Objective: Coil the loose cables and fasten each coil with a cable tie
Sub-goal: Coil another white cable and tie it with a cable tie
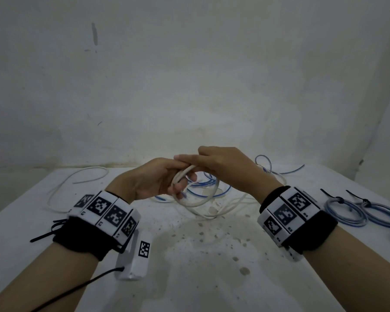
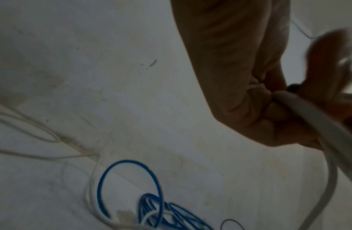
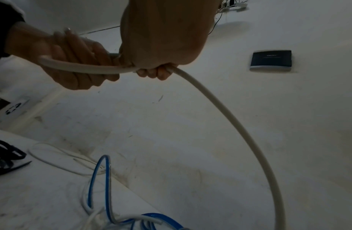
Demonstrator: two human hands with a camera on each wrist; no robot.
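Both hands meet above the middle of the table (image 1: 189, 266) on one white cable (image 1: 199, 202). My left hand (image 1: 162, 181) has its fingers curled round the gathered loops of the white coil. My right hand (image 1: 221, 165) reaches over from the right and grips the same cable just beside the left fingers. In the right wrist view the right hand (image 3: 157, 73) is curled on the white cable (image 3: 240, 124), which arcs down to the table, and the left hand (image 3: 72, 62) holds the strand beside it. The left wrist view shows the left hand (image 2: 240, 93) on the cable (image 2: 313, 121).
Loose blue cables (image 1: 209, 188) lie tangled under the hands, and a thin white cable (image 1: 77, 183) loops at the far left. Two tied blue coils (image 1: 345, 210) (image 1: 383, 213) rest at the right edge. Black cable ties (image 1: 52, 230) lie by my left wrist. A wall stands behind.
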